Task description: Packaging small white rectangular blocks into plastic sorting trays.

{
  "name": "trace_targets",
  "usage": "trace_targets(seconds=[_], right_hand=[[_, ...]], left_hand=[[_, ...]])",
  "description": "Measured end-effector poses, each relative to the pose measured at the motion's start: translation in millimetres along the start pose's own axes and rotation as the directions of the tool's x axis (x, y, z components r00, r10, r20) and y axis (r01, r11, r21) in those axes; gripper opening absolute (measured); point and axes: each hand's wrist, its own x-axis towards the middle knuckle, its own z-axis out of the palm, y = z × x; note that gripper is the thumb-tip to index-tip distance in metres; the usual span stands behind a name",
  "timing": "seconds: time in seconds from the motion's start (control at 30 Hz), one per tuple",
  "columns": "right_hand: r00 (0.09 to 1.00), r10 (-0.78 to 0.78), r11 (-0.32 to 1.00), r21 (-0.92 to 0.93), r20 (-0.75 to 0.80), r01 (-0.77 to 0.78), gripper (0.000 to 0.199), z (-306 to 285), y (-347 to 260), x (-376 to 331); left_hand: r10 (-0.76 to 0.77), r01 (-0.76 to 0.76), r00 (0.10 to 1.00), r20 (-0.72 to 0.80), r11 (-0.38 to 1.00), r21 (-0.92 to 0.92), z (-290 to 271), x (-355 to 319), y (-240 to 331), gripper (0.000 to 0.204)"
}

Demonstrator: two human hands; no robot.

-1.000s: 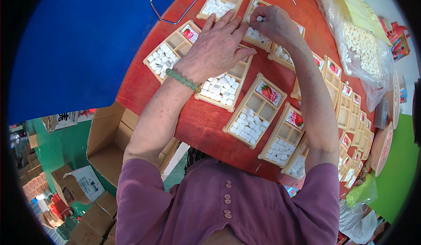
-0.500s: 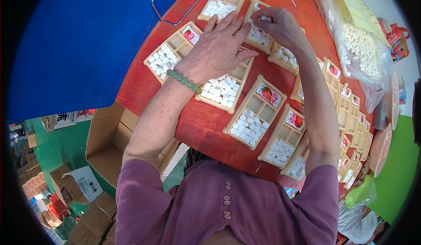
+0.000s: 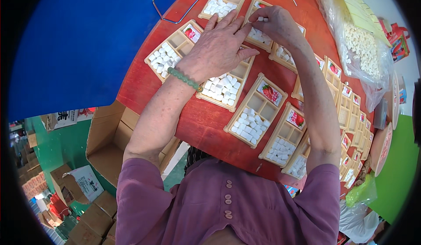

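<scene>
My left hand (image 3: 218, 47), with a green bead bracelet on its wrist, lies palm down with fingers spread, over a beige compartment tray (image 3: 222, 107) of small white marshmallow-like pieces (image 3: 221, 89). Its fingertips reach toward the tray at the far middle (image 3: 260, 44), which also holds white pieces. My right hand (image 3: 278, 25) is pinched above that tray; a few white pieces (image 3: 262, 19) show at its fingers. Its palm side is mostly hidden. Other similar trays stand close by: one to the left (image 3: 177, 47) and one nearer me (image 3: 243, 140), each with a strawberry picture in one compartment.
The trays stand on a red table (image 3: 199, 126). At the far right is a large clear bag of white pieces (image 3: 362, 47); rows of more trays (image 3: 346, 104) run along the right side. A blue panel (image 3: 79, 47) borders the left, above an open cardboard box (image 3: 107, 140).
My right hand has shifted slightly, and the white pieces at its fingers sit a little differently. My left hand stays nearly in place, fingers spread.
</scene>
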Motion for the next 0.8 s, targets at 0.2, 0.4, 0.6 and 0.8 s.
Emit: trace_targets(seconds=[0.2,0.4,0.6,0.8], right_hand=[[0.998,0.048,0.958,0.284,-0.037,-0.036,0.023,-17,5,-13],[0.984,0.174,0.714,0.682,0.047,-0.159,0.022,-44,13,-41],[0.948,0.305,0.526,0.815,0.088,-0.245,0.019,-78,19,-115],[0.917,0.397,0.433,0.874,0.038,-0.223,0.013,-96,25,-212]], left_hand=[[0.006,-0.006,1.000,-0.004,1.000,-0.028,-1,1,2,0.070],[0.017,-0.017,1.000,-0.002,0.999,-0.048,-6,1,1,0.073],[0.026,-0.028,0.999,-0.021,0.996,-0.079,-4,4,-4,0.076],[-0.049,0.031,0.996,-0.075,0.974,-0.223,-15,5,-11,0.076]])
